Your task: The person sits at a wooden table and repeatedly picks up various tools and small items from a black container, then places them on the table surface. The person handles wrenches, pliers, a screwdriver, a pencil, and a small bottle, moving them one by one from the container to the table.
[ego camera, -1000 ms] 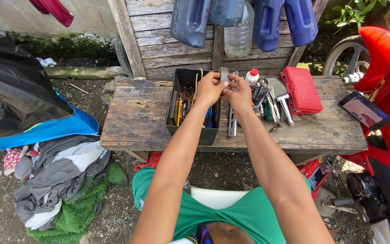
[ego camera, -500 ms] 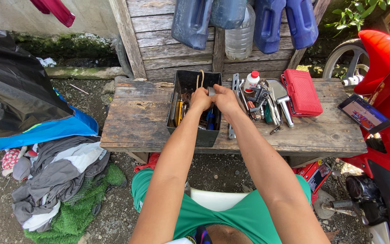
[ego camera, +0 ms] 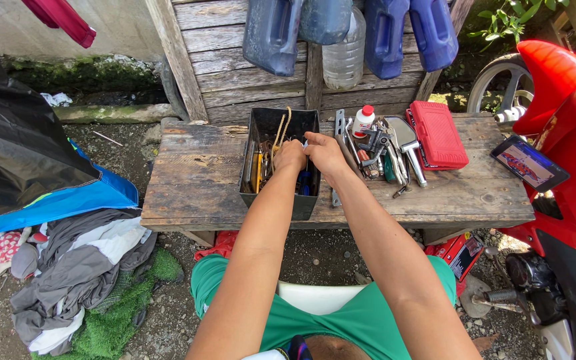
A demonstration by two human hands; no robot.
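Stood near the middle of the wooden counter (ego camera: 195,180), toward its front edge: a dark open toolbox (ego camera: 261,123), crammed with tools and a loop of tan rope (ego camera: 281,130). Reached into it from the front, close together over the right half: left hand (ego camera: 290,155) curled narrow, fingers down among the tools; right hand (ego camera: 325,153) likewise curled at the box's right wall. Could not tell what either gripped, if anything. Lay just right of the box: a heap of loose metal tools (ego camera: 381,150) and a small white bottle with red cap (ego camera: 363,120). Sat beyond those, toward the right back corner: a red case (ego camera: 438,133). Hung above the back edge: blue jugs (ego camera: 275,33). Parked off the right end: a red motorcycle (ego camera: 568,87).
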